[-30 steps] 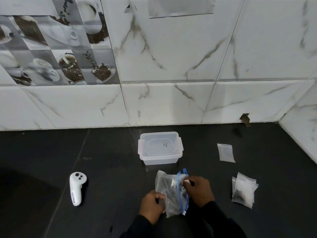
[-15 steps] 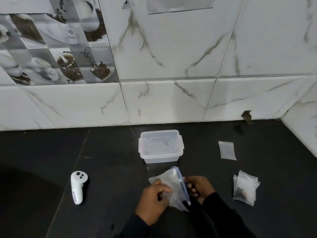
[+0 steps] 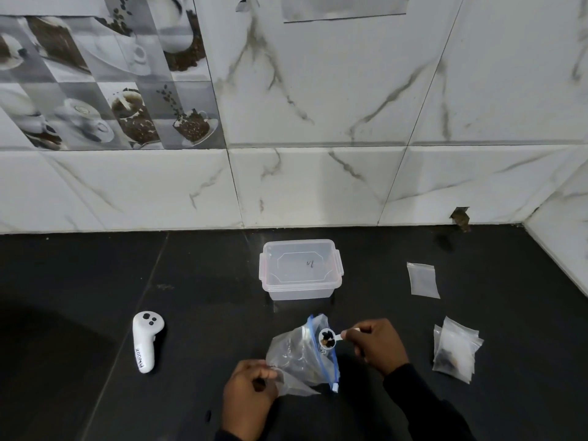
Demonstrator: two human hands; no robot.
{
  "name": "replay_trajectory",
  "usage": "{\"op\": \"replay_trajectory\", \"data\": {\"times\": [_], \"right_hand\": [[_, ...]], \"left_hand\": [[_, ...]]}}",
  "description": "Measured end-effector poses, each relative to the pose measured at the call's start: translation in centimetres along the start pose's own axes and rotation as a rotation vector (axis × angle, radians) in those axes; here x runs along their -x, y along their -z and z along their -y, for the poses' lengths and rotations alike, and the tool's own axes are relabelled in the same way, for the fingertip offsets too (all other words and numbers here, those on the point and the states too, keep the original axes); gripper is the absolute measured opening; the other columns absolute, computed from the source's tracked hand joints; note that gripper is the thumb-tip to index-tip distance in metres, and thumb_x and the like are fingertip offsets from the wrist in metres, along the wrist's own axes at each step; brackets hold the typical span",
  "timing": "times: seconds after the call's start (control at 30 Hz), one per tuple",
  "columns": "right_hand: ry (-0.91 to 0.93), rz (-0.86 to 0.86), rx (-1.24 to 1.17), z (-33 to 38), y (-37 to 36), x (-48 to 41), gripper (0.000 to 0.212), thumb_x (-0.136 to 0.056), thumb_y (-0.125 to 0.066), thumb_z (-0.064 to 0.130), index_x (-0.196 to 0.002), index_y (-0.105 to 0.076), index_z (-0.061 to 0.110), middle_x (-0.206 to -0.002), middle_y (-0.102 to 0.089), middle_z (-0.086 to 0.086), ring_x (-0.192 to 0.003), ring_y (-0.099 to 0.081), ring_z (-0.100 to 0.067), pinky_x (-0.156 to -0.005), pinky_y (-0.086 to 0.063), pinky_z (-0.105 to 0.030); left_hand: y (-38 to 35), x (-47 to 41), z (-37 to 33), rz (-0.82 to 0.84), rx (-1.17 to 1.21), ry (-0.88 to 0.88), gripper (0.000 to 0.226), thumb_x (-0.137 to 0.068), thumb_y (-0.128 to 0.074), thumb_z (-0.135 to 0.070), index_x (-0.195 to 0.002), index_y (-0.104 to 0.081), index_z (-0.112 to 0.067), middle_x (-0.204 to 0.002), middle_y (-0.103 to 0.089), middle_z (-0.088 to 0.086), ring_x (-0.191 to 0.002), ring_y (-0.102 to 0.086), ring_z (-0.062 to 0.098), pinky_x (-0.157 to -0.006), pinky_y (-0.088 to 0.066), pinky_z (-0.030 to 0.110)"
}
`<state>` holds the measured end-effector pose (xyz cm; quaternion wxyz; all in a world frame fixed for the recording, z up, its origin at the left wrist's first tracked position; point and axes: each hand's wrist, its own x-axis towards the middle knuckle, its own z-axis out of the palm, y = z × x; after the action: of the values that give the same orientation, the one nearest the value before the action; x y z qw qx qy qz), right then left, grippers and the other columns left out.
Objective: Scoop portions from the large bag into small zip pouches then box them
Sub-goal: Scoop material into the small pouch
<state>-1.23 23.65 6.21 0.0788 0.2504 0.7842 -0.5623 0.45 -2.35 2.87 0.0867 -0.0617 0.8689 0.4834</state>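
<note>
The large clear bag [image 3: 299,354] with a blue zip strip lies on the black counter near the front edge. My left hand [image 3: 251,391] grips its lower left corner. My right hand [image 3: 377,343] pinches the handle of a small white scoop [image 3: 327,338], which holds dark pieces and hovers just at the bag's mouth. A clear lidded plastic box [image 3: 300,268] stands behind the bag, lid shut. One flat empty zip pouch [image 3: 422,280] lies at the right. A pile of small pouches [image 3: 455,350], with dark contents in the lower left, sits nearer me on the right.
A white hand controller [image 3: 145,340] lies on the counter at the left. The marble-tiled wall [image 3: 318,186] rises behind the box, and a side wall [image 3: 563,253] closes the right end of the counter.
My right hand has come out of the bag with the scoop, now loaded with dark pieces. My left hand has slid down to the bag's lower left corner.
</note>
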Motion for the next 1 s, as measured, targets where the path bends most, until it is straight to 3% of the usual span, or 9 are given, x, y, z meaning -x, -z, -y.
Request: {"op": "replay_trajectory", "data": {"times": [0.1,0.23,0.37,0.5,0.6,0.73,0.83,0.93,1.0], "right_hand": [[-0.007,-0.031,-0.115,1.0,1.3,1.4,0.019,-0.083,-0.073,0.011,-0.066,-0.073,0.002,-0.046,-0.050,-0.010,-0.034,-0.034,-0.013,-0.037,-0.027,-0.019],[0.073,-0.024,-0.263,4.2,2.5,4.5,0.015,-0.083,-0.074,0.010,-0.071,-0.074,0.001,-0.047,-0.046,-0.013,-0.034,-0.030,-0.014,-0.037,-0.023,-0.016],[0.296,0.052,-0.272,8.1,1.8,8.7,0.012,-0.083,-0.074,0.009,-0.073,-0.077,0.005,-0.045,-0.051,-0.012,-0.035,-0.037,-0.016,-0.037,-0.028,-0.019],[0.526,-0.053,-0.096,8.3,-0.3,10.7,0.013,-0.084,-0.076,0.012,-0.072,-0.078,0.017,-0.054,-0.066,-0.005,-0.043,-0.055,-0.014,-0.043,-0.045,-0.027],[0.678,-0.207,0.046,6.2,-1.4,10.7,0.009,-0.084,-0.077,0.022,-0.076,-0.077,0.023,-0.058,-0.068,0.001,-0.047,-0.060,-0.012,-0.046,-0.050,-0.034],[0.908,-0.267,0.246,3.5,-2.2,10.3,0.005,-0.084,-0.073,0.024,-0.085,-0.077,0.022,-0.061,-0.066,0.011,-0.049,-0.059,-0.001,-0.047,-0.048,-0.019],[1.068,-0.336,0.476,1.4,-2.7,9.5,0.013,-0.080,-0.076,0.021,-0.091,-0.080,0.015,-0.064,-0.066,0.006,-0.051,-0.058,-0.007,-0.048,-0.050,-0.023],[1.181,-0.393,0.552,0.2,-2.9,8.8,0.017,-0.080,-0.076,0.017,-0.093,-0.080,0.007,-0.060,-0.060,0.001,-0.050,-0.049,-0.010,-0.044,-0.044,-0.025],[1.225,-0.404,0.586,0.0,-3.0,8.6,0.018,-0.084,-0.072,0.017,-0.096,-0.080,0.005,-0.060,-0.059,0.001,-0.051,-0.048,-0.010,-0.046,-0.043,-0.025]], "left_hand": [[1.3,0.6,-0.7,-0.049,-0.047,-0.086,0.038,-0.067,-0.083,0.000,-0.066,-0.077,-0.037,-0.106,-0.062,-0.028,-0.090,-0.062,-0.012,-0.076,-0.041,-0.003],[2.7,1.4,-3.5,-0.036,-0.145,-0.234,0.025,-0.072,-0.077,0.002,-0.074,-0.079,-0.023,-0.086,-0.070,-0.022,-0.085,-0.064,-0.011,-0.076,-0.040,-0.005],[2.9,0.8,-7.8,0.070,-0.258,-0.323,0.022,-0.076,-0.063,-0.005,-0.082,-0.077,-0.020,-0.093,-0.067,-0.019,-0.085,-0.064,-0.003,-0.074,-0.038,-0.003],[2.0,-0.3,-10.9,0.110,-0.324,-0.317,0.009,-0.077,-0.054,-0.010,-0.072,-0.057,-0.016,-0.080,-0.054,-0.011,-0.076,-0.058,0.010,-0.063,-0.034,0.014],[1.6,-1.1,-11.3,0.123,-0.354,-0.251,0.006,-0.075,-0.053,-0.014,-0.078,-0.059,-0.014,-0.084,-0.059,-0.007,-0.079,-0.059,0.012,-0.066,-0.047,0.026],[1.0,-1.7,-10.7,0.186,-0.366,-0.165,0.020,-0.074,-0.058,-0.020,-0.092,-0.068,-0.020,-0.097,-0.064,-0.006,-0.088,-0.062,0.011,-0.073,-0.052,0.025],[0.7,-1.8,-10.5,0.194,-0.356,-0.126,0.025,-0.074,-0.058,-0.024,-0.096,-0.069,-0.022,-0.097,-0.064,-0.005,-0.087,-0.062,0.010,-0.069,-0.049,0.023],[0.6,-2.0,-10.4,0.187,-0.346,-0.108,0.028,-0.072,-0.055,-0.027,-0.095,-0.070,-0.020,-0.097,-0.065,-0.003,-0.087,-0.062,0.011,-0.069,-0.051,0.026],[0.6,-2.1,-10.4,0.188,-0.357,-0.110,0.023,-0.075,-0.059,-0.026,-0.093,-0.070,-0.017,-0.097,-0.065,-0.002,-0.083,-0.059,0.008,-0.059,-0.043,0.017]]}}
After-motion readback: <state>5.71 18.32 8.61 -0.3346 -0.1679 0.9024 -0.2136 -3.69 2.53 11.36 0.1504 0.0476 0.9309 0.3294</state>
